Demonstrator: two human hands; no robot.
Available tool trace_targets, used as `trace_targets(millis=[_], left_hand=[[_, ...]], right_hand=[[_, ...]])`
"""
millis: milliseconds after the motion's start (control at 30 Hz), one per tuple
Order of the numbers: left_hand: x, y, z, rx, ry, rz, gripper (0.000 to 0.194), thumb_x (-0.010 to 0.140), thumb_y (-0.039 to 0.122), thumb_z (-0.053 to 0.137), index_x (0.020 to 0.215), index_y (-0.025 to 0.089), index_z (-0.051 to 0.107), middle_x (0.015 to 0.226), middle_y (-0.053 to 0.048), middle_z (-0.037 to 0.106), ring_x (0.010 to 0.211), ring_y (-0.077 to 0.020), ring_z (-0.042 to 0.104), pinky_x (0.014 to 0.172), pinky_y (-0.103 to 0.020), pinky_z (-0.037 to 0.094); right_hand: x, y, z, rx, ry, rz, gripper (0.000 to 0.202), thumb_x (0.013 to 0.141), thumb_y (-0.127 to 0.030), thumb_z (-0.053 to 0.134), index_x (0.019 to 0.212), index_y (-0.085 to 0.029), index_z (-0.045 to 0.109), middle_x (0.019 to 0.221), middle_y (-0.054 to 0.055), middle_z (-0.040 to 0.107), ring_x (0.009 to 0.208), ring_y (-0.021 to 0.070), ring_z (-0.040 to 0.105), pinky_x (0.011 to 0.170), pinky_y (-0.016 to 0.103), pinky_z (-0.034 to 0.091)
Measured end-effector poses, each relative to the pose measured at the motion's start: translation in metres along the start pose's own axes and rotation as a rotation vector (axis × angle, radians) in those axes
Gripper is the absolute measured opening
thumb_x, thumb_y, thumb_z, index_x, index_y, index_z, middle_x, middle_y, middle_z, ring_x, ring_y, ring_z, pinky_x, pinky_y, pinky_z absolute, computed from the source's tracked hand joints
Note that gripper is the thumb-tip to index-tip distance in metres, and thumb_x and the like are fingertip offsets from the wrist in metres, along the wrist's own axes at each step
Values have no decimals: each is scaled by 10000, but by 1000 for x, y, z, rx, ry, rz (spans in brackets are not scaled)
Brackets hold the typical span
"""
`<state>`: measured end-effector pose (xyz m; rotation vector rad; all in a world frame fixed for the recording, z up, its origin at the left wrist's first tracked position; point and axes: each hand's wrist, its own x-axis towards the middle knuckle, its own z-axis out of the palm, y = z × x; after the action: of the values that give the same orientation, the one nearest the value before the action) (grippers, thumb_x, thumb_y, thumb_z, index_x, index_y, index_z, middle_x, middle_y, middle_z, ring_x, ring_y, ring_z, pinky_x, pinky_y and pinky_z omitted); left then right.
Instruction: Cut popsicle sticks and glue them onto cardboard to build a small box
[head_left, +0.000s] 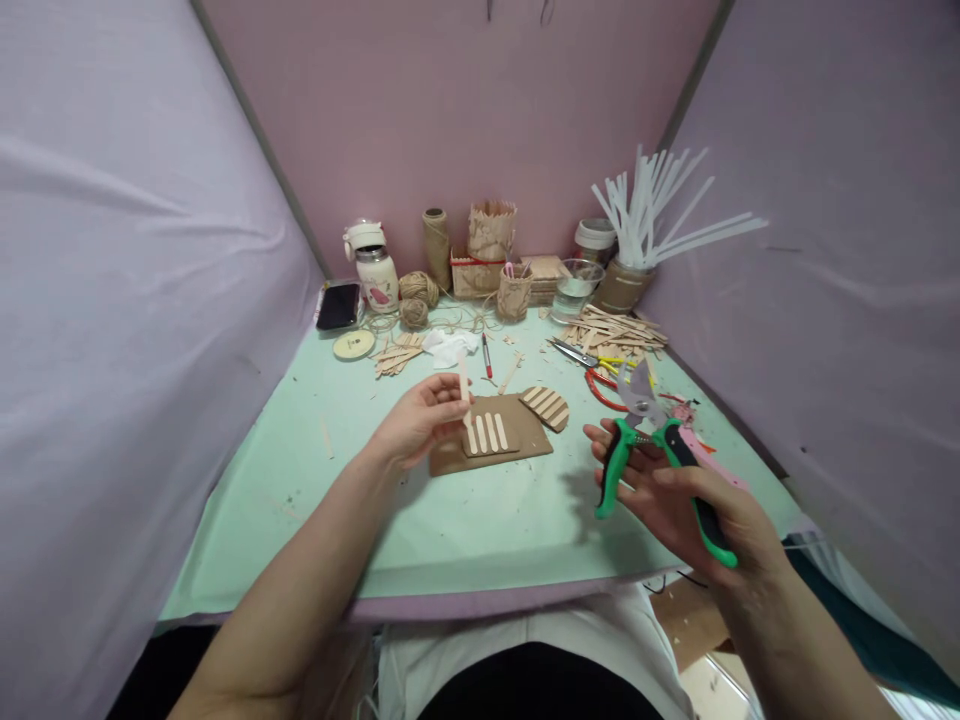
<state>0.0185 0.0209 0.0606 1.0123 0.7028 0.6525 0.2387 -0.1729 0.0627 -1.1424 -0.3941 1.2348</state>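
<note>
Head view: left hand is pinching a flat, pale wooden craft stick upright between thumb and fingers, just by a small brown cardboard piece striped with wooden sticks. That piece is lying on a larger brown cardboard sheet on the pale green tabletop. Right hand is loosely holding green-and-black-handled metal pruning shears, blades pointing up, handles spreading apart.

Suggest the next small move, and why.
Probably bring the shears to the wooden stick: the right hand holds them with handles spread, while the left hand holds the stick up near the row of sticks.
</note>
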Motion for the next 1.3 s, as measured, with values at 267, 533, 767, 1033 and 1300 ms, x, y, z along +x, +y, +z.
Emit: trace_targets(millis=[267,533,767,1033,1300], left_hand=[[1,-24,31,27,36,40,378,608,260,846,865,156,589,827,3,647,710,-98,619,661,-225,517],[8,-32,30,50,81,18,404,598,331,853,853,162,589,800,5,634,710,-98,608,619,-211,528],[8,-40,27,43,66,-5,379,619,312,837,861,166,585,781,11,625,616,-89,606,550,-204,502],[-4,-42,26,220,-184,3,355,776,335,740,1080,203,612,933,-18,635,755,-107,625,689,-244,541],[-15,-47,35,165,-391,-49,387,796,364,740,1049,201,497,949,-56,655,847,-179,666,744,-344,559]], right_hand=[[16,37,-17,-364,14,-542,551,721,-196,634,1263,-252,550,1348,96,568,1283,304,520,1148,543,315],[27,53,-24,-828,6,-634,642,711,-166,543,1337,-242,426,1331,104,528,1273,287,479,1100,521,340],[18,48,-14,-967,22,-578,636,702,-220,524,1323,-208,391,1230,109,538,1145,277,534,1021,461,415],[3,20,-6,-1192,-104,-320,677,681,-257,493,1346,-181,395,1333,139,521,1236,311,501,1040,467,404],[-13,14,8,-1163,-216,-219,652,695,-197,483,1343,-214,411,1275,92,572,1148,273,569,986,430,453]])
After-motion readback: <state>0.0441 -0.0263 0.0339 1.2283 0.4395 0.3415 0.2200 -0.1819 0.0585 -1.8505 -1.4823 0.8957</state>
